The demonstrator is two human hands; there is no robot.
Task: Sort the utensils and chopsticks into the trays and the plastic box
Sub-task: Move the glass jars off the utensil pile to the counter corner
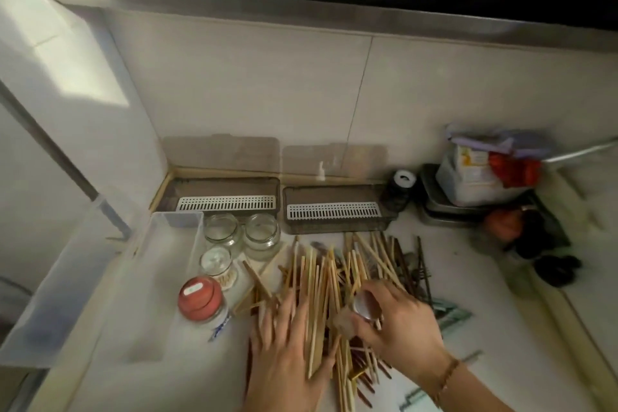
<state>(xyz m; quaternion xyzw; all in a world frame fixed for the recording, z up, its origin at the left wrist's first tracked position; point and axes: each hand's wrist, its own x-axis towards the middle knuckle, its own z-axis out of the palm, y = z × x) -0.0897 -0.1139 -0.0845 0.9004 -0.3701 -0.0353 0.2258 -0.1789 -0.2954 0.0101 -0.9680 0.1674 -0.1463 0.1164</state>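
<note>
A heap of light wooden chopsticks mixed with darker utensils lies on the white counter. My left hand rests flat on the near part of the heap, fingers straight and spread. My right hand curls round a small round metal object over the heap's right side. Two brown trays stand open against the wall: the left tray and the right tray, each with a white slotted insert. A clear plastic box sits at the left.
Two open glass jars, a toothpick jar and a red-lidded jar stand between box and heap. A metal tray with containers and dark items fill the right corner. A tiled wall is behind.
</note>
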